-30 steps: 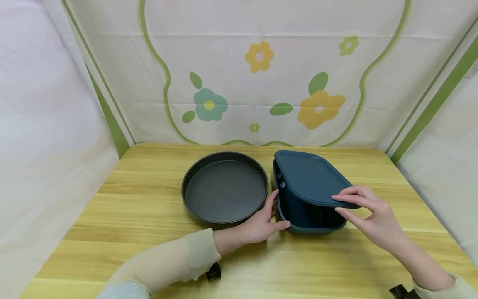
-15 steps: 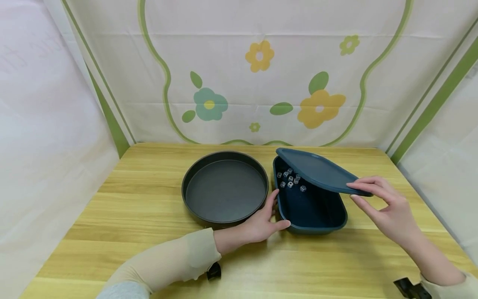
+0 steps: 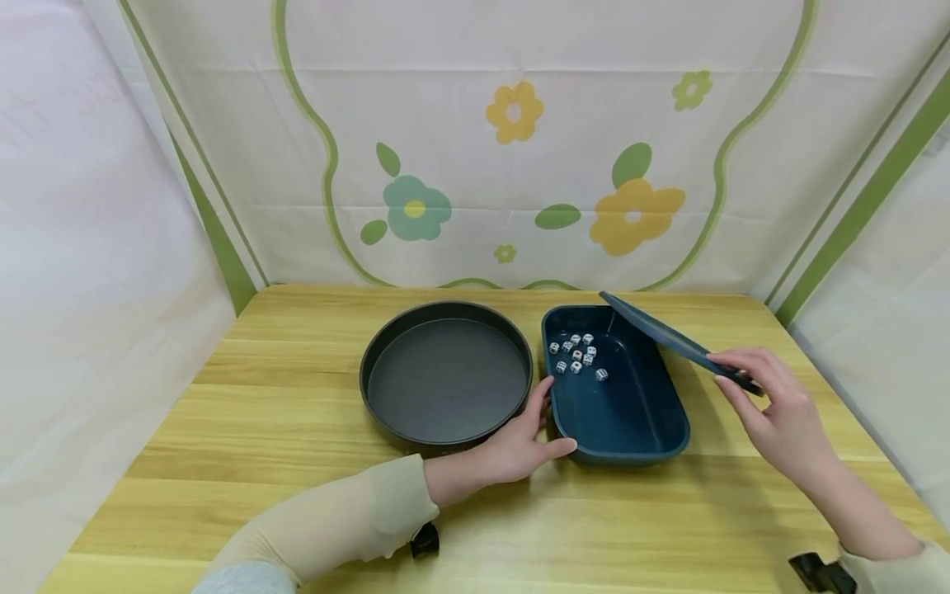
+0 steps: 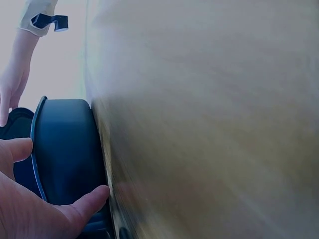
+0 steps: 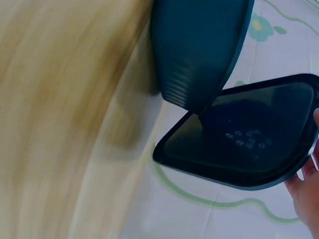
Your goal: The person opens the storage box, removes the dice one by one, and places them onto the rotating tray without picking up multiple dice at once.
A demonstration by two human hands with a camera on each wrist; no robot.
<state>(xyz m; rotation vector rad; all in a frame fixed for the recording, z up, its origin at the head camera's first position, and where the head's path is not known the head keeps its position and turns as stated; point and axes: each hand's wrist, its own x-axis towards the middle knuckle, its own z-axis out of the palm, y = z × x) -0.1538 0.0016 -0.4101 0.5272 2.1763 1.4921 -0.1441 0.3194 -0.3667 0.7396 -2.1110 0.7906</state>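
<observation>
A dark blue rectangular box [image 3: 631,412] stands open on the wooden table [image 3: 282,412], with several small white dice [image 3: 577,356] lying in its far left corner. My left hand [image 3: 555,417] grips the box's near left corner, thumb along the front wall; the left wrist view shows the thumb [image 4: 84,204] against the box's wall [image 4: 67,149]. My right hand [image 3: 723,370] pinches the near edge of the blue lid [image 3: 664,334], which hangs tilted above the box's right side. From the right wrist, the lid's underside [image 5: 244,134] reflects the dice beside the box [image 5: 199,50].
A round dark baking pan [image 3: 445,379] sits just left of the box, touching or nearly touching it, with nothing in it. Flowered cloth walls [image 3: 512,165] close off the back and both sides. Bare tabletop lies to the left and along the front.
My right hand has lifted the lid off the box and swung it up and to the right, uncovering the dice. The left hand has stayed on the box's corner.
</observation>
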